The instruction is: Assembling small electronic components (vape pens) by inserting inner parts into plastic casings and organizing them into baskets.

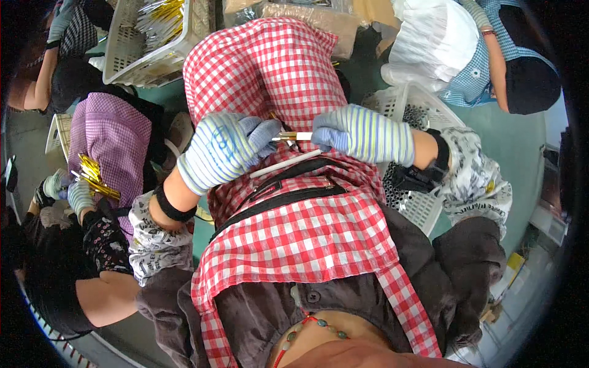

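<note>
Above my lap, both hands, in striped knit gloves, meet at a short slim tube, gold at its left part and white at its right. My left hand is closed with thumb and fingers pinching the gold end. Closed round the white end is my right hand. The tube lies nearly level, and its two ends are hidden in the fingers. Just beneath, a thin white stick rests slantwise on my red-and-white checked apron, near a black zipper; neither hand grips it.
A white basket at the upper left holds many thin gold and silver pieces. Right of my lap, another white basket contains small metal rings. Wrapped packages lie beyond my knees. At left, a co-worker's gloved hands hold gold pieces; another person sits upper right.
</note>
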`<state>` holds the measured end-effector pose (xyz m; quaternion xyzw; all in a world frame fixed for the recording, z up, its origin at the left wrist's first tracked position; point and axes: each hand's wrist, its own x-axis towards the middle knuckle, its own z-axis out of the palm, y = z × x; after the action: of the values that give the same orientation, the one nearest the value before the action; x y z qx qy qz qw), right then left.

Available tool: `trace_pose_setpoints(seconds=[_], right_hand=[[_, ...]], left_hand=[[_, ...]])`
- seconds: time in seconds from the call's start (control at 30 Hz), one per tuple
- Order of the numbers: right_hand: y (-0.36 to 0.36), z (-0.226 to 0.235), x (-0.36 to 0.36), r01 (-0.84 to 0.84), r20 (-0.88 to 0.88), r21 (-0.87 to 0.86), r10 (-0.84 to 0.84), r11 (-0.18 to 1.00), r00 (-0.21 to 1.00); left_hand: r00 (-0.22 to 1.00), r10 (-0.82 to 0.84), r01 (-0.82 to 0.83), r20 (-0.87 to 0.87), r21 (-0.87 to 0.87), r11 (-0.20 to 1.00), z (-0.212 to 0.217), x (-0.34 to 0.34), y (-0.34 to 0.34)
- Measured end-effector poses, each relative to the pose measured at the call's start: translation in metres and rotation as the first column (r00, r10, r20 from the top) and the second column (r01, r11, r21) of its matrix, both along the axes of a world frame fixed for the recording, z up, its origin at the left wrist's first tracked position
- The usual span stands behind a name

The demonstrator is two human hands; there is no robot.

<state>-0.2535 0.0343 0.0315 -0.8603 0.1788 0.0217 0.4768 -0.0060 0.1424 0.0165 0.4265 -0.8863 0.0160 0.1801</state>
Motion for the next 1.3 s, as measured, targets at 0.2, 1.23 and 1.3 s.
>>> trace_pose_setpoints(seconds=[0.2, 1.23, 1.3], right_hand=[[-0.001, -0.006, 0.003, 0.000, 0.018, 0.125, -0.003, 0.992, 1.000], [0.139, -0.177, -0.325, 0.377, -0.804, -0.501, -0.580, 0.779, 0.131], [0.137, -0.206, -0.347, 0.543, -0.816, -0.463, -0.576, 0.701, 0.047]], left_hand=[[0.998, -0.021, 0.022, 0.056, -0.016, 1.000, 0.016, 0.005, -0.005], [0.832, -0.091, -0.306, 0.547, 0.590, 0.747, -0.037, -0.030, -0.027], [0.850, -0.114, -0.263, 0.514, 0.602, 0.754, -0.038, -0.026, -0.030]])
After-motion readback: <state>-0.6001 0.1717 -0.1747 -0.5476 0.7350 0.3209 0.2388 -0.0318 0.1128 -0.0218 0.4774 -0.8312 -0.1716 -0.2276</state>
